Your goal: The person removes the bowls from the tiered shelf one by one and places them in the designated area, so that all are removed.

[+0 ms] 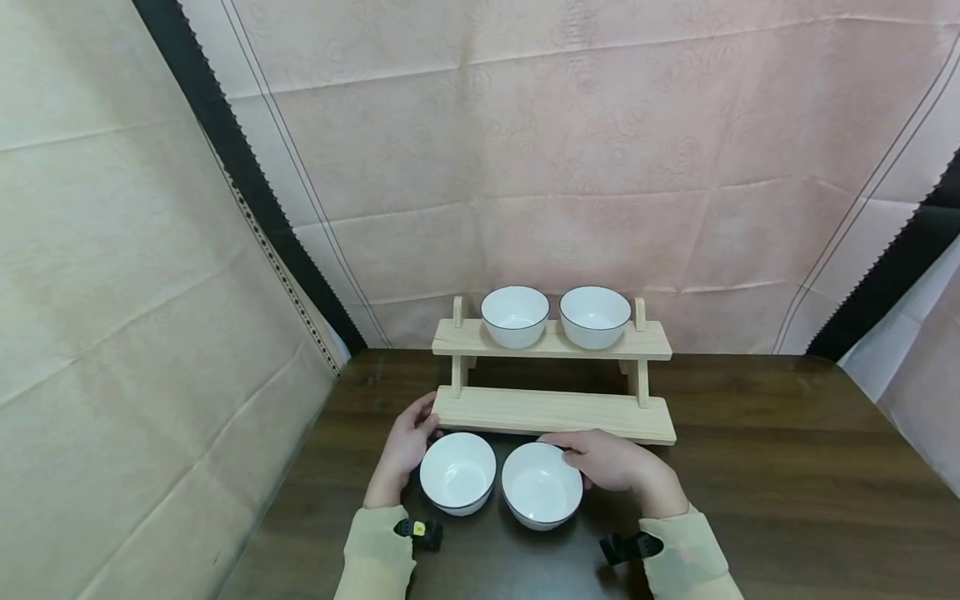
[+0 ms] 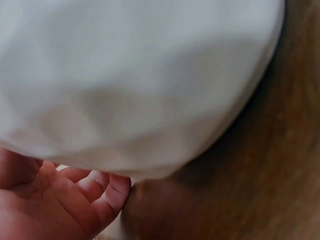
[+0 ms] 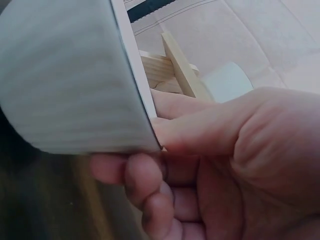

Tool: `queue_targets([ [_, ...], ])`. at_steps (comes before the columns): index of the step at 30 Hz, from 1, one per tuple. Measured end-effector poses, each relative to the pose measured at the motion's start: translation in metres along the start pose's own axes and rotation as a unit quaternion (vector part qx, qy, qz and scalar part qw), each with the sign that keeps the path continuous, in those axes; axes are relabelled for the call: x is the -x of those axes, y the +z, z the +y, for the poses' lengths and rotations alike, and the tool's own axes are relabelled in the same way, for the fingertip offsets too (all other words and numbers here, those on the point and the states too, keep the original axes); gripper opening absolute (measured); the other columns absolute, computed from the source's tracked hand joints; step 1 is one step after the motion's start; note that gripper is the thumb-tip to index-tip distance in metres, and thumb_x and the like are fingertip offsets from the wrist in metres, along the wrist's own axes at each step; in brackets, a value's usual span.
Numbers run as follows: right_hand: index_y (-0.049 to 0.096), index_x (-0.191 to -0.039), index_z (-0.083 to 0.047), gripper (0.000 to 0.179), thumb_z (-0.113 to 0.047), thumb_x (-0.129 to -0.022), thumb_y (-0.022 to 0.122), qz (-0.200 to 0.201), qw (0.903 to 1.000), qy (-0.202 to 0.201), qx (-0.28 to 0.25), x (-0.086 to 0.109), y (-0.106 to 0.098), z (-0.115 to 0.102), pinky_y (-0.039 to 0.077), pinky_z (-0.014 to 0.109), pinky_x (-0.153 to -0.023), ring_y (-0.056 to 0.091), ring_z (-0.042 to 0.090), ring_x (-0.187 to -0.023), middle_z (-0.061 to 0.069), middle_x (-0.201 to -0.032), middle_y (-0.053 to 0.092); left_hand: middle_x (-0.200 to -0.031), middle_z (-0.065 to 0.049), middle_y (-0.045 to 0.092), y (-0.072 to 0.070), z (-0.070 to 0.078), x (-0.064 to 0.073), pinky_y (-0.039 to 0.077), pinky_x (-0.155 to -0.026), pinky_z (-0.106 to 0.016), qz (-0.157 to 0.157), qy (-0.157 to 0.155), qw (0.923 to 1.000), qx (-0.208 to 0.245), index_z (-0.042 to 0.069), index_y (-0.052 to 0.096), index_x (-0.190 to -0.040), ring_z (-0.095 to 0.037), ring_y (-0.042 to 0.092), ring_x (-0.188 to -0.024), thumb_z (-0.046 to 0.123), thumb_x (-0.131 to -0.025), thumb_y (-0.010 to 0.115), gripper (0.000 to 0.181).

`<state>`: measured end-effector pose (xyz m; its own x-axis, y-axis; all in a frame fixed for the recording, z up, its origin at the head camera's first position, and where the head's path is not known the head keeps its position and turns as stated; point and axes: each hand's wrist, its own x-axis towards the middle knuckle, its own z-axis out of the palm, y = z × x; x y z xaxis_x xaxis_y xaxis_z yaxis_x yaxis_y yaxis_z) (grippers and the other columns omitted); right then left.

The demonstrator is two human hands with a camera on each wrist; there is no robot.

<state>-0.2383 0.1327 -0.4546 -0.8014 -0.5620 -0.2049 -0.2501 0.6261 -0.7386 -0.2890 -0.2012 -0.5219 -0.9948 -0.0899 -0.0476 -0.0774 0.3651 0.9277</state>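
Note:
A two-tier wooden display shelf [image 1: 555, 408] stands on the table. My left hand [image 1: 408, 437] holds the left end of its lower board, with the bowl hiding part of the fingers in the left wrist view. Beside that hand is a white dark-rimmed bowl [image 1: 458, 471], its faceted outside [image 2: 125, 90] filling the left wrist view. My right hand [image 1: 607, 460] pinches the rim of a second white bowl [image 1: 542, 485]. In the right wrist view its thumb is at the rim and curled fingers are under the bowl's side [image 3: 70, 80].
On the shelf's upper board, a left white bowl [image 1: 514, 317] and a right white bowl [image 1: 595, 317] sit side by side. Behind the dark wooden table [image 1: 787, 467] hangs a pale cloth [image 1: 600, 167]. Another pale cloth [image 1: 150, 333] rises along the left side.

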Motion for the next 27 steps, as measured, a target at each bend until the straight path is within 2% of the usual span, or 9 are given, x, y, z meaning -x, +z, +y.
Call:
queue_targets([
  [7,0.05,-0.135,-0.025,0.039,-0.014,-0.098,0.045,0.006,0.9999,0.007,0.015,-0.0006,0.0015,-0.0015,0.047,0.033,-0.06,0.06,0.02,-0.067,0.004,-0.119,0.058,-0.117,-0.002,0.057,-0.0001,0.001,0.0006,0.048,-0.078,-0.033,0.0,0.001,1.0,0.003,0.027,0.044,-0.138,-0.02,0.06,-0.092,0.024,-0.099,0.046,0.04],
  [16,0.052,-0.133,-0.027,0.038,-0.013,-0.098,0.045,0.024,0.9991,0.0,0.034,-0.002,0.0033,-0.0043,0.046,0.032,-0.058,0.059,0.019,-0.067,0.002,-0.113,0.059,-0.118,-0.002,0.057,-0.0003,0.0021,0.0013,0.049,-0.08,-0.034,0.0,0.006,1.0,0.003,0.026,0.044,-0.138,-0.019,0.06,-0.092,0.024,-0.099,0.046,0.04],
  [27,0.05,-0.135,-0.03,0.04,-0.015,-0.098,0.046,0.041,0.9981,0.007,0.047,-0.0068,0.0059,0.0006,0.045,0.032,-0.06,0.06,0.018,-0.068,0.003,-0.119,0.059,-0.119,-0.002,0.057,-0.0005,0.0025,0.0027,0.048,-0.08,-0.034,0.0,0.005,1.0,0.002,0.027,0.044,-0.138,-0.02,0.06,-0.092,0.024,-0.098,0.046,0.039],
])
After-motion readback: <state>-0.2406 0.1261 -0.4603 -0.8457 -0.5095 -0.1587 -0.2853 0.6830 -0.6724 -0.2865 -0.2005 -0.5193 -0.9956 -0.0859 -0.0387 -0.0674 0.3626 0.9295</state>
